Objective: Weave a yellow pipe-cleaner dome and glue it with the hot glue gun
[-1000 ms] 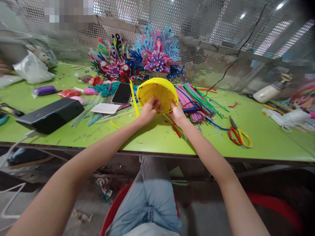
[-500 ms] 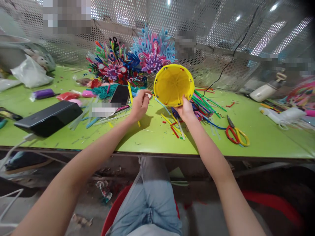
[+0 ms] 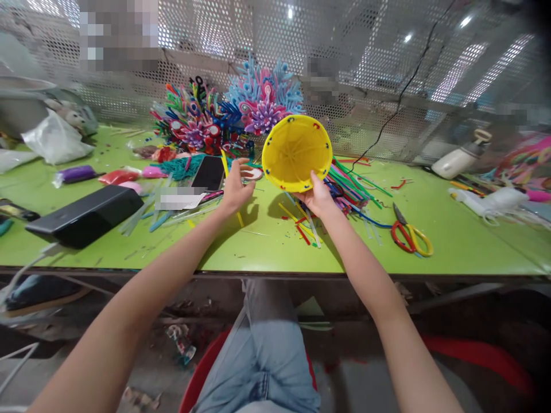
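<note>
Perforated panels stand beyond both hands, behind a green table littered with craft bits. Right hand grips a yellow shell by its lower rim, thumb on the inside and fingers beneath. The shell is held up off the table, between the hands and a little beyond them, its hollow side tilted towards the wearer; small red and blue spots dot its rim. Left hand is apart from the shell, its fingers parted and half curled. A white disc lies just beside those fingertips; whether they touch it, I cannot tell. A yellow strip runs behind the left hand.

Left of that hand are a phone, near it, then a teal tangle and, further off, a black box. Past both hands, against the panels, sit a blue and pink flower piece and a darker, many-coloured one. Coloured stems fan out beyond the right hand. Red scraps lie on its near side, and scissors to its right, blades slightly parted or not, too small to tell.
</note>
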Demonstrator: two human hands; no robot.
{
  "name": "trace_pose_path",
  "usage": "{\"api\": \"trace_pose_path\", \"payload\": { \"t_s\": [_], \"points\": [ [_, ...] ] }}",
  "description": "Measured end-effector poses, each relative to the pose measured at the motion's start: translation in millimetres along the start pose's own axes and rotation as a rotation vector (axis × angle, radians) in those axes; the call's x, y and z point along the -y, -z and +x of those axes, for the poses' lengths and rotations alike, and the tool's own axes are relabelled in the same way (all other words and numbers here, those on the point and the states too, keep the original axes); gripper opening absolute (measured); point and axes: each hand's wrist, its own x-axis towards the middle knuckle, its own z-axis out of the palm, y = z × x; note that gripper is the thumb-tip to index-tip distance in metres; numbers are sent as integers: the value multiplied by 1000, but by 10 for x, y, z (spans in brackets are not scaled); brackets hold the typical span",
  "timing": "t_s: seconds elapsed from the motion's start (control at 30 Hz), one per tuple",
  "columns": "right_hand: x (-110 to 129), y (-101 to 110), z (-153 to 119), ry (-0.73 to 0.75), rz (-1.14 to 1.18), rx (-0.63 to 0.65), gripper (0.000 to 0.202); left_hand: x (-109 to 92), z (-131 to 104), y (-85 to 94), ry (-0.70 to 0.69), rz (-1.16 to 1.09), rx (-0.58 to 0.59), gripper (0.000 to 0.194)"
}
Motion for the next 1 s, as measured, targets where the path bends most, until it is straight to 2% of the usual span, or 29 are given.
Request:
{"api": "trace_pose_path", "payload": {
  "t_s": [0.1,0.13,0.23,0.33,0.4,0.43,0.53,0.6,0.67,0.77,0.9,1.0],
  "points": [
    [-24,-21,-11,-97,-10,-45,41,-47,13,-23,110,-134,11,22],
    [-29,-35,-17,-83,-41,-74,45,-85,11,-28,161,-193,28,15],
    [-23,-79,-44,149,-158,-110,60,-247,0,-13,358,-464,106,25],
    [14,-93,-80,432,-226,53,80,-388,0,43,524,-817,217,47],
    [35,-87,-107,482,-291,183,74,-393,18,79,549,-978,272,58],
    [38,-85,-121,478,-345,234,66,-361,32,88,548,-1017,271,58],
    [-2,-95,-146,477,-539,341,43,-168,90,77,568,-964,139,31],
    [-54,-112,-140,481,-618,364,35,-31,126,58,590,-872,81,16],
    [-100,-121,-113,451,-637,327,30,54,149,51,544,-848,90,15],
    [-131,-111,-65,375,-599,200,30,74,152,61,434,-876,130,23],
    [-116,-95,-52,302,-478,5,43,28,112,54,435,-855,150,26],
    [-95,-98,-61,218,-399,-74,53,-15,73,38,409,-817,193,24]
  ]
}}
